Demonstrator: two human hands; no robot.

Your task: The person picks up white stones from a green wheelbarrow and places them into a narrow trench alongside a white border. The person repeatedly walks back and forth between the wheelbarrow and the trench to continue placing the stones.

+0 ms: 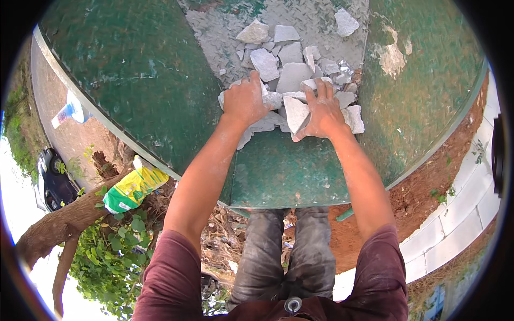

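A heap of broken pale grey-white stone pieces [292,76] lies on a green tabletop [134,80]. My left hand [243,100] is at the heap's near left side, fingers bent over a stone chunk [264,89] that it mostly hides. To its right, my right hand [323,115] grips a wedge-shaped stone piece [295,113], its thumb at the lower tip. The fingertips of that hand rest by another light slab [316,83]. Flat grey pieces [261,124] lie below and between the hands. Dust coats both hands.
A grey dusty strip [209,27] runs across the tabletop, with a lone stone [346,22] at far right. Beyond the left rim are a tree branch [69,227], a yellow-green bag [136,187] and a parked car [53,179]. A white block border [450,230] curves at right.
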